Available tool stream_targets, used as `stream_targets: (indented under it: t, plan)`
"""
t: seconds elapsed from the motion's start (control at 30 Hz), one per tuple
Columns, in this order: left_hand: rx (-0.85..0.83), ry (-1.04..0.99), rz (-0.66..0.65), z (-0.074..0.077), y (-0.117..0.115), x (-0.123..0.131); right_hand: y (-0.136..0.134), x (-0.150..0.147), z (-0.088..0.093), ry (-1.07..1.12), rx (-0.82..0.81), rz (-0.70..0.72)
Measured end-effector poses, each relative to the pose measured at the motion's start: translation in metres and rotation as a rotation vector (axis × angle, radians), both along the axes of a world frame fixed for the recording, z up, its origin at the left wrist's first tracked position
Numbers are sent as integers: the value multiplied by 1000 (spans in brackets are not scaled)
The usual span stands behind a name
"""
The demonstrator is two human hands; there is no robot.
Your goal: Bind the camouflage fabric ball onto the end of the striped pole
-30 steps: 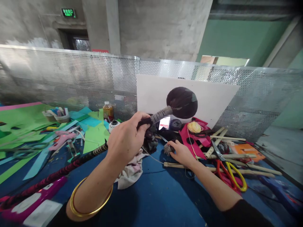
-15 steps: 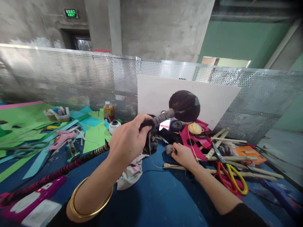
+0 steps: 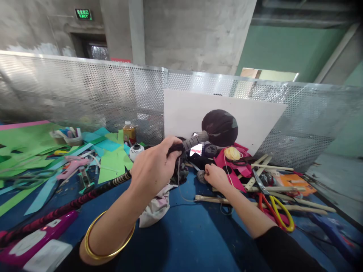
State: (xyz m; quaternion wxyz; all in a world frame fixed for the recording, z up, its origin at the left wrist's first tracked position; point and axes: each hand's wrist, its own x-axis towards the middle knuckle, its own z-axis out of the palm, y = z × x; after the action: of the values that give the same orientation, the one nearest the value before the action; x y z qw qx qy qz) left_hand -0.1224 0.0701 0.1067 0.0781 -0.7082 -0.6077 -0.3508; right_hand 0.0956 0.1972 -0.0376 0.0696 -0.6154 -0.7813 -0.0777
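A long stick (image 3: pixel 76 204) wrapped in dark red and black yarn slants up across the view. Its far end bears a round head (image 3: pixel 220 128) covered in dark patterned cloth, with grey yarn (image 3: pixel 195 140) wound round the neck below. My left hand (image 3: pixel 155 162) is closed round the stick just under that winding. Over the table, my right hand (image 3: pixel 217 177) has its fingers closed on a small ball of grey yarn (image 3: pixel 201 176). A thin strand of yarn hangs below the stick and curves over the table. Crumpled pale cloth (image 3: pixel 155 209) lies under my left hand.
Red-and-yellow scissors (image 3: pixel 275 211), wooden sticks (image 3: pixel 309 207), pink felt (image 3: pixel 231 174) and yellow yarn (image 3: pixel 232 153) lie on the right. Coloured paper (image 3: pixel 110 162), a pink glue gun (image 3: pixel 73 167) and a bottle (image 3: pixel 129 132) are left. A white board (image 3: pixel 181 109) leans against perforated metal behind.
My right hand, with the ball of grey yarn, has shifted slightly up and left. My left hand keeps its grip on the stick, almost unmoved.
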Motion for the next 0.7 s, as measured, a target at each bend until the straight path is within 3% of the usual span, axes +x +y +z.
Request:
stream_targets:
  t: [0.33, 0.57, 0.7]
  plan:
    - [-24, 2, 25, 1, 1, 0, -14, -16, -14, -38, 125, -7]
    - [-36, 15, 30, 3, 1, 0, -13, -10, -1, -3, 182, -13]
    - [-34, 21, 36, 2, 2, 0, -10, -12, 8, 47, 180, -92]
